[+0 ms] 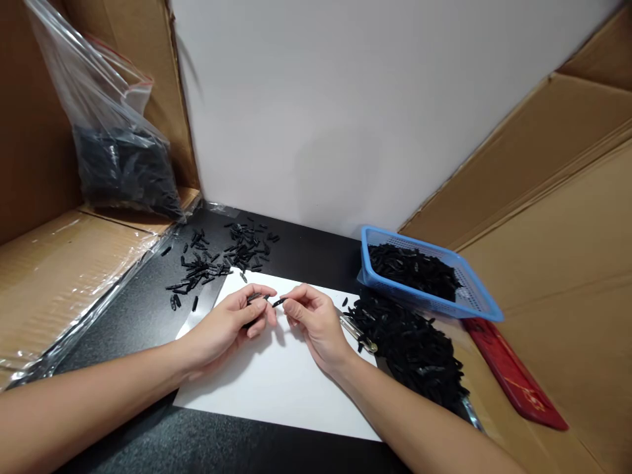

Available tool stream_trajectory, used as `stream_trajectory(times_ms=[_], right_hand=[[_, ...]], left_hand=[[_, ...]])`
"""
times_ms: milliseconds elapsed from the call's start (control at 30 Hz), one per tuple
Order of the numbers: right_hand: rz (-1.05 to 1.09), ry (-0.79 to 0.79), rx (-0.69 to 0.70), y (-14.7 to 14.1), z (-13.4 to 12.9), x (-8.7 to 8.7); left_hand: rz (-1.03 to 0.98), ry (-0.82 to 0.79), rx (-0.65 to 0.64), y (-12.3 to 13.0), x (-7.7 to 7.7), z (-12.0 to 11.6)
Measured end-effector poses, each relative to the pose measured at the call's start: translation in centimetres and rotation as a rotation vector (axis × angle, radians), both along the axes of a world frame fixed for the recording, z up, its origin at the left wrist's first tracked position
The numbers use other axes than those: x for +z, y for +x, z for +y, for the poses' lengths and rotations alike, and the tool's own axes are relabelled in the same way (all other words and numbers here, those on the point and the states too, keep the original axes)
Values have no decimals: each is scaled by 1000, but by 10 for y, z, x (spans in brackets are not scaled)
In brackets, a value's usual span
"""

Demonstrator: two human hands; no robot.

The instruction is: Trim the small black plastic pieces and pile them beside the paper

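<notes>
A: In the head view, what do the hands do?
B: The left hand (224, 329) is curled around several small black pieces (255, 299). The right hand (320, 329) pinches one slim black piece (279, 302), near the left fingertips, above the white sheet (276, 388). It seems to be careful fingertip handling, one piece at a time.
A: And the containers?
B: On the right, the blue basket (471, 289) contains many black pieces; a dark heap (415, 349) lies nearer. At far left, the clear bag (118, 151) is partly filled with dark pieces. Loose pieces (244, 247) lie on the bench (311, 253).
</notes>
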State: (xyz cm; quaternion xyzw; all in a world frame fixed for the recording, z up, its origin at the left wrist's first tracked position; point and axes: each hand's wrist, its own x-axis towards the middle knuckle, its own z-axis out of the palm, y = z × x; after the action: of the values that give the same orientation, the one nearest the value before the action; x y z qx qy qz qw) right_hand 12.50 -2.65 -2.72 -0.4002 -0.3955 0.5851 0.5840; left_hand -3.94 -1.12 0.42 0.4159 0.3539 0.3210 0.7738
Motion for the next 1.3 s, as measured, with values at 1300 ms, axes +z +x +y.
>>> stream_trajectory(times_ms=[1300], right_hand=[[19,-48,-9,-11,-5,1]], left_hand=[[200,243,-35,-3,-1,1]])
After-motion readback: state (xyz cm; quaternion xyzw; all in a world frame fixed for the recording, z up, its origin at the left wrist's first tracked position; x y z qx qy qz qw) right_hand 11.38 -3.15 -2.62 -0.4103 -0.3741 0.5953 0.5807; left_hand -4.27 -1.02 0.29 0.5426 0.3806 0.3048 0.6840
